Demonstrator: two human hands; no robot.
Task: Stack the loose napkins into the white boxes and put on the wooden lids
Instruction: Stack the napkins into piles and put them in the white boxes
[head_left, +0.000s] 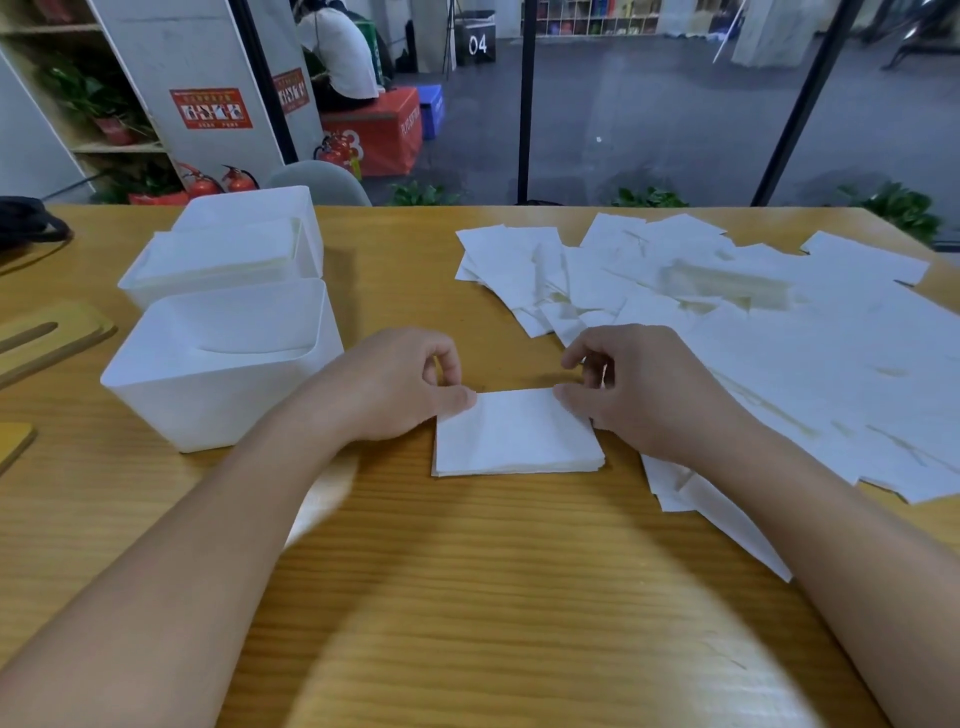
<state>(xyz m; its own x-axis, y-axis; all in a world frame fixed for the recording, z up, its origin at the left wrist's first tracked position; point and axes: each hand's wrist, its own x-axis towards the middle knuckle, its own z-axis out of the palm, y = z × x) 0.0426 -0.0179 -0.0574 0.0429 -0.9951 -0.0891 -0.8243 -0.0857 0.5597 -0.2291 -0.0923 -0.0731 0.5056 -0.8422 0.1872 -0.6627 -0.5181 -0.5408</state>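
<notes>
A small neat stack of white napkins (517, 436) lies on the wooden table in front of me. My left hand (400, 387) pinches its far left corner with curled fingers and thumb. My right hand (639, 384) pinches its far right corner the same way. Many loose napkins (753, 322) are spread over the right side of the table. At the left stand two white boxes: the near box (208, 410) looks empty, and the far box (306, 239) holds a stack of napkins. Wooden lids (52, 338) lie at the far left, one (13, 441) near the table's edge.
A black object (26, 221) sits at the table's far left corner. A chair back (319, 187) shows behind the table. Beyond it are fire extinguishers, plants, a red box and a seated person in the background.
</notes>
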